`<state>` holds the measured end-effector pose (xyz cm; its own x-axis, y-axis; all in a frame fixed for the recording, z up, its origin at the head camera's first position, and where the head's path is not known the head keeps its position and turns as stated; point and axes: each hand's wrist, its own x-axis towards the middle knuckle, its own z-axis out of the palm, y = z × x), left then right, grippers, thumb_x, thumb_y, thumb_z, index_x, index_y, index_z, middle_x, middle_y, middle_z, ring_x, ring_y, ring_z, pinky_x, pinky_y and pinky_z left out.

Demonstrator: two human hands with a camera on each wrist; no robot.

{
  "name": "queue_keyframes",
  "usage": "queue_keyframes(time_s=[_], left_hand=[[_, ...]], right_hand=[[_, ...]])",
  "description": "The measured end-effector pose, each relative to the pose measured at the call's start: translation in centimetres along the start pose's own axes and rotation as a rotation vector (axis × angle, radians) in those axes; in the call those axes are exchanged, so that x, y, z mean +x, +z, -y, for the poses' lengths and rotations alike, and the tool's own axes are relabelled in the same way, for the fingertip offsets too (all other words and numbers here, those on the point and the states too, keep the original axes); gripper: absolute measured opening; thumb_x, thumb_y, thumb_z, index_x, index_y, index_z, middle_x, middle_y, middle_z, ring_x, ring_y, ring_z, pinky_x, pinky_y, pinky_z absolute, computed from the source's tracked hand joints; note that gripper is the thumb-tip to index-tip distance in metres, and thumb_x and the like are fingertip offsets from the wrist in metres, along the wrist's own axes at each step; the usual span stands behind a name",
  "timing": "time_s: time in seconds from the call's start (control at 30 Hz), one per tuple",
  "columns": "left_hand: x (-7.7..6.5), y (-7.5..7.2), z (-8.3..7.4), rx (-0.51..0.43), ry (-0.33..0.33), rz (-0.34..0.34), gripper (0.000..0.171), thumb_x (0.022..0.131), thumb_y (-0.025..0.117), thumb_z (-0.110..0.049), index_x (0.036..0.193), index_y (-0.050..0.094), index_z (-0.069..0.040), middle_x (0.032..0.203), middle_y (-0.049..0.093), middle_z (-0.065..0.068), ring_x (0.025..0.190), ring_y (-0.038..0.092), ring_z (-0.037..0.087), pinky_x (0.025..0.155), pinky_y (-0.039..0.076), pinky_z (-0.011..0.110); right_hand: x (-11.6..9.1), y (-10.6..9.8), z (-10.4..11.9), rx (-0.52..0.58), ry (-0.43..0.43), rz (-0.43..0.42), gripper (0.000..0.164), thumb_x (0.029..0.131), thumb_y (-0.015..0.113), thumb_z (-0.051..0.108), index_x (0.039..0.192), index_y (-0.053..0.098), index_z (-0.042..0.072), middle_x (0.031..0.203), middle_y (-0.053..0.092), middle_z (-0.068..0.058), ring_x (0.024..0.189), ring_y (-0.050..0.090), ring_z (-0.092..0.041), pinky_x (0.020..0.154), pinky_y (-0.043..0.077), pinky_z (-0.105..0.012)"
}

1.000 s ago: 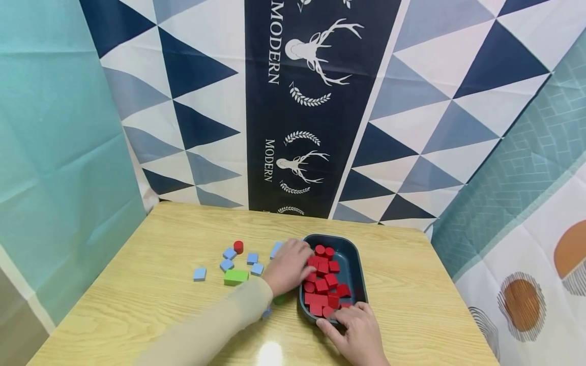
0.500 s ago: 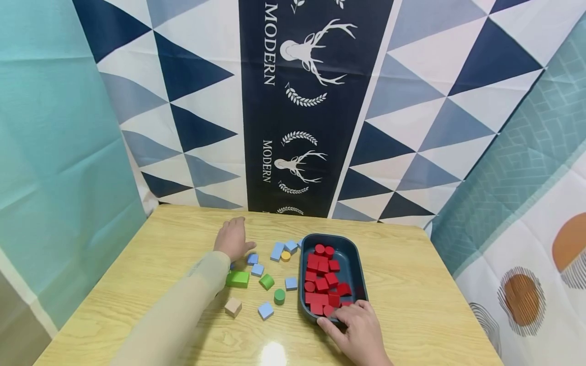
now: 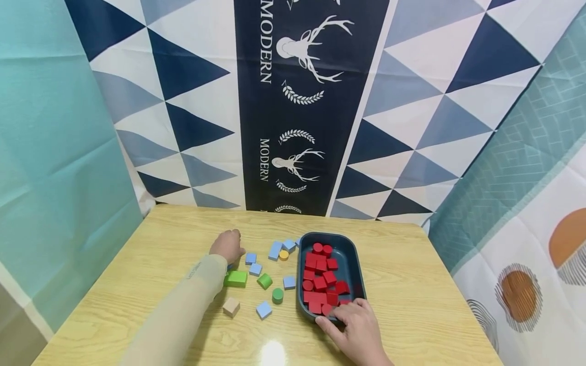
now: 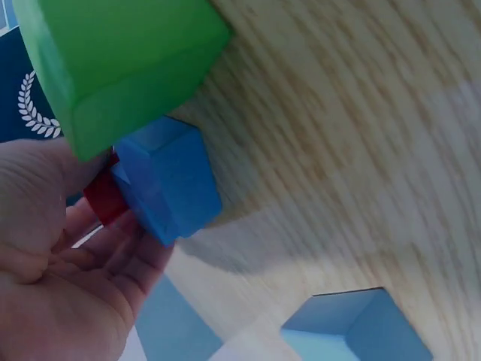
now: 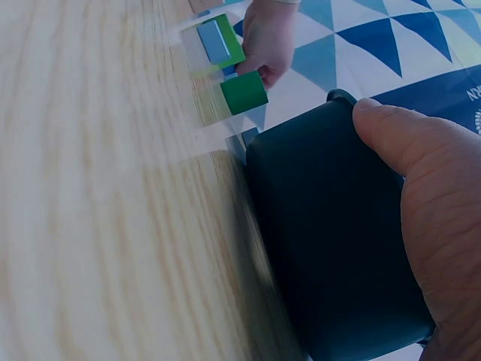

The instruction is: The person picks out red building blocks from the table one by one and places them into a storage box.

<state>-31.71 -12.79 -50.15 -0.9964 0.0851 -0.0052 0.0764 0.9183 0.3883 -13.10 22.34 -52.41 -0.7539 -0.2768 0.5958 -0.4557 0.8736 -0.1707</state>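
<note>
At the left of the table in the head view, my left hand [image 3: 227, 246] is bent over the blocks, its fingers hidden from above. The left wrist view shows it pinching a red cylinder [image 4: 105, 199] between thumb and fingers. Blue blocks [image 4: 176, 177] sit right against those fingers, and a light green block [image 4: 128, 68] lies closest to the camera. My right hand [image 3: 354, 328] grips the near end of a dark blue tray [image 3: 352, 264], thumb outside the rim and fingers over it. Many red blocks [image 3: 320, 279] fill the tray's left and near parts.
Between hand and tray lie several blue blocks, a yellow disc [image 3: 284, 255], a green half-round block [image 3: 264, 280] and a dark green cylinder [image 3: 277, 296]. Nearer me are a plain wooden cube [image 3: 231, 307] and a blue square block [image 3: 264, 310]. A patterned cloth hangs behind the table.
My left hand has swung left from beside the tray to the far-left blocks, then drawn in slightly and curled its fingers round the red cylinder. The right hand stays on the tray.
</note>
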Motion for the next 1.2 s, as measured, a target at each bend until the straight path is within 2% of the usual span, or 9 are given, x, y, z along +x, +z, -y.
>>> queue_keyframes(time_s=[0.1,0.2,0.37,0.47,0.6,0.73,0.87,1.03,1.2], left_hand=[[0.0,-0.2,-0.1,-0.022,-0.006,0.012,0.034,0.095,0.081,-0.015,0.122,0.070,0.003,0.112,0.076,0.015,0.107,0.074,0.035,0.096,0.061,0.049],[0.0,-0.3,-0.5,-0.040,0.011,0.016,0.028,0.096,0.080,-0.013,0.119,0.071,0.001,0.109,0.076,0.012,0.103,0.074,0.030,0.095,0.061,0.047],[0.1,-0.3,-2.4,-0.091,0.118,-0.028,0.025,0.097,0.079,-0.013,0.119,0.072,-0.002,0.102,0.073,0.008,0.093,0.069,0.022,0.092,0.061,0.043],[-0.4,-0.3,-4.9,-0.131,0.212,-0.048,0.027,0.098,0.078,-0.013,0.122,0.073,-0.004,0.110,0.074,0.010,0.099,0.069,0.024,0.094,0.060,0.044],[-1.8,-0.1,-9.1,-0.170,0.358,-0.019,0.030,0.099,0.078,-0.018,0.126,0.072,-0.006,0.122,0.074,0.010,0.111,0.070,0.026,0.100,0.059,0.044],[-3.6,1.2,-13.0,-0.151,0.486,0.025,0.033,0.100,0.077,-0.025,0.129,0.071,-0.010,0.126,0.073,0.005,0.116,0.068,0.022,0.105,0.058,0.039],[-5.0,3.4,-15.8,-0.070,0.573,0.038,0.031,0.100,0.077,-0.031,0.127,0.072,-0.016,0.123,0.074,0.000,0.114,0.067,0.016,0.105,0.057,0.032],[-5.7,5.9,-17.1,-0.024,0.547,0.027,0.028,0.100,0.076,-0.031,0.125,0.071,-0.020,0.125,0.072,-0.002,0.115,0.067,0.012,0.106,0.056,0.028],[-6.0,6.6,-17.4,-0.018,0.514,-0.057,0.028,0.101,0.076,-0.025,0.128,0.072,-0.019,0.131,0.066,0.000,0.118,0.065,0.014,0.106,0.057,0.027]], right_hand=[[0.0,0.0,0.0,-0.003,-0.002,-0.003,0.030,0.085,0.086,0.055,0.069,0.074,0.033,0.068,0.066,0.025,0.070,0.058,0.007,0.081,0.049,-0.037],[-0.1,0.1,-0.1,-0.002,-0.004,-0.002,0.030,0.085,0.086,0.056,0.069,0.074,0.032,0.067,0.067,0.024,0.069,0.058,0.008,0.081,0.048,-0.037],[-0.2,0.2,-0.2,0.000,-0.007,-0.014,0.028,0.083,0.088,0.053,0.069,0.074,0.033,0.067,0.067,0.025,0.069,0.058,0.008,0.081,0.048,-0.036],[-0.1,0.3,-0.3,0.002,0.005,-0.004,0.028,0.083,0.089,0.053,0.069,0.074,0.033,0.067,0.066,0.025,0.069,0.057,0.008,0.082,0.048,-0.037],[-0.1,0.3,-0.4,0.001,0.015,0.005,0.028,0.083,0.088,0.054,0.070,0.074,0.033,0.067,0.066,0.025,0.069,0.056,0.008,0.083,0.049,-0.038],[0.0,0.4,-0.4,0.004,-0.007,-0.017,0.028,0.083,0.088,0.054,0.069,0.074,0.034,0.068,0.066,0.025,0.069,0.056,0.008,0.081,0.048,-0.037],[-0.1,0.5,-0.3,0.012,-0.037,-0.048,0.028,0.083,0.088,0.053,0.069,0.073,0.034,0.068,0.066,0.025,0.069,0.058,0.007,0.080,0.047,-0.036],[-0.1,0.6,-0.2,0.018,-0.078,-0.074,0.029,0.084,0.088,0.051,0.068,0.071,0.033,0.067,0.066,0.024,0.069,0.058,0.006,0.078,0.047,-0.036],[-0.1,0.5,-0.3,0.016,-0.073,-0.076,0.028,0.083,0.089,0.050,0.069,0.072,0.032,0.067,0.066,0.024,0.068,0.058,0.006,0.079,0.046,-0.036]])
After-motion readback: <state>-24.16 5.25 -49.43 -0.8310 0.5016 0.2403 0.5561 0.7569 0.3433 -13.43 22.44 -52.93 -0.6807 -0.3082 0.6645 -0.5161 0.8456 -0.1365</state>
